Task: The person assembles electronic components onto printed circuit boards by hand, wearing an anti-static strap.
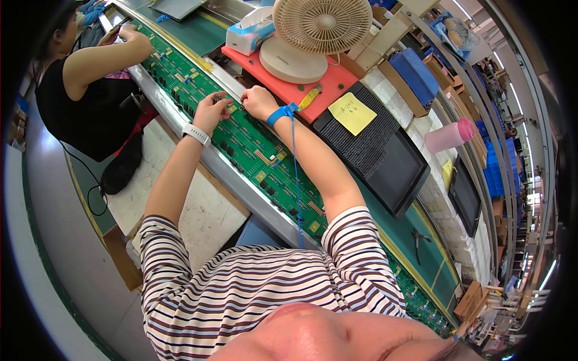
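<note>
A long green circuit board (253,150) lies on the conveyor in front of me, covered with small parts. My left hand (212,112), with a white watch on the wrist, rests on the board with fingertips pinched at a small dark component. My right hand (259,101) is curled beside it on the same spot of the board, fingers closed on something small that I cannot make out. A blue wrist strap (280,113) with a coiled blue cord circles my right wrist.
A co-worker's arm (102,57) reaches onto the board row at the left. Behind the board stand a beige fan (322,24) on a red tray (313,81), a tissue box (250,33), a black tray with a yellow note (352,112), and a pink bottle (448,135).
</note>
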`<state>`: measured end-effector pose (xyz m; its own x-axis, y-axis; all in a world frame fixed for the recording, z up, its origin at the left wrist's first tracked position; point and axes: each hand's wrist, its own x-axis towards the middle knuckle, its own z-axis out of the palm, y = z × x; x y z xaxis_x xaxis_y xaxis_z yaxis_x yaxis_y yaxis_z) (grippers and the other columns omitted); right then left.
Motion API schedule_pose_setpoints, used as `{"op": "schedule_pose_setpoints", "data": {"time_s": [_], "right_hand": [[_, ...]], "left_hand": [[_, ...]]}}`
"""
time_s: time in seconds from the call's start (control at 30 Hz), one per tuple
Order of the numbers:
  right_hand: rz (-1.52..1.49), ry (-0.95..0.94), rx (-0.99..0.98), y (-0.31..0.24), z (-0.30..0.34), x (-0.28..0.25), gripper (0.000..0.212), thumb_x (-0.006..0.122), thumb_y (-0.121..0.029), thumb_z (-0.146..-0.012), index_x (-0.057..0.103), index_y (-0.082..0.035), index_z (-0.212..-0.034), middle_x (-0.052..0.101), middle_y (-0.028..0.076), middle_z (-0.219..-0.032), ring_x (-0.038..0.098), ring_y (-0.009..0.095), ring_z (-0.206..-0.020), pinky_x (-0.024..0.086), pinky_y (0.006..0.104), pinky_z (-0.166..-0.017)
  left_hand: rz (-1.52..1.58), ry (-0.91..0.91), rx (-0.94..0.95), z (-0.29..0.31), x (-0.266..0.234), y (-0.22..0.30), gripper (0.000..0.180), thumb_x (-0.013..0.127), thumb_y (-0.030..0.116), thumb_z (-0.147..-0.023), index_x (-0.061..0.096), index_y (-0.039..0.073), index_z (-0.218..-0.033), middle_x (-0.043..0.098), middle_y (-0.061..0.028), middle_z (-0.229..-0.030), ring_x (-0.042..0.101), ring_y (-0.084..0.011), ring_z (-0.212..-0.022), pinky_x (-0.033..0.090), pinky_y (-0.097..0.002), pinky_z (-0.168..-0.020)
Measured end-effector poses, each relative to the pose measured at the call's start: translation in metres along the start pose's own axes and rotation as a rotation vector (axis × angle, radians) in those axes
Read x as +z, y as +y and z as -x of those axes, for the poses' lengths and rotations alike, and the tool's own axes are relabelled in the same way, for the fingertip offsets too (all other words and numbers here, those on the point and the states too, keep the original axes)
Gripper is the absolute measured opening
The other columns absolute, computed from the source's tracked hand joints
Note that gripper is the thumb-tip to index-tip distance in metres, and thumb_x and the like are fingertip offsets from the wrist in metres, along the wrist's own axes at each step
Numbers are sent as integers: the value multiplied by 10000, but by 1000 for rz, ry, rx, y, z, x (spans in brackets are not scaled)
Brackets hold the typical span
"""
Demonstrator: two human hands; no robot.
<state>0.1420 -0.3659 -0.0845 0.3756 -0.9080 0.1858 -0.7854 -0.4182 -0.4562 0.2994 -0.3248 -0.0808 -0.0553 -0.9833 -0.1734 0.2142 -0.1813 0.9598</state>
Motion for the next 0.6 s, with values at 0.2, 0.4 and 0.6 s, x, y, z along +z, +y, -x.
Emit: {"op": "schedule_pose_setpoints", "data": {"time_s": [0.2, 0.4, 0.6], "right_hand": [[41, 25, 12, -4, 4, 0, 172, 504, -137, -693, 655, -72, -744, 581, 193, -839, 574, 333, -782, 462, 400, -719], [54, -2, 4, -13, 5, -2, 187, 485, -147, -716, 654, -81, -760, 578, 190, -849, 574, 331, -798, 463, 402, -720], [119, -52, -3, -26, 14, -4, 216, 491, -223, -722, 651, -85, -765, 580, 163, -845, 569, 305, -821, 461, 390, -735]], "left_hand": [[-22, 32, 52, -3, -1, -1, 324, 512, 108, -824, 464, -30, -1113, 601, -82, -930, 582, -116, -719, 461, -204, -560], [-413, 118, 244, -8, -16, 0, 313, 546, 165, -799, 520, 14, -1072, 623, -77, -911, 605, -142, -776, 475, -249, -617], [-937, 212, 413, -14, -25, -7, 313, 545, 192, -769, 543, 60, -1053, 616, -129, -916, 602, -241, -829, 467, -323, -731]]}}
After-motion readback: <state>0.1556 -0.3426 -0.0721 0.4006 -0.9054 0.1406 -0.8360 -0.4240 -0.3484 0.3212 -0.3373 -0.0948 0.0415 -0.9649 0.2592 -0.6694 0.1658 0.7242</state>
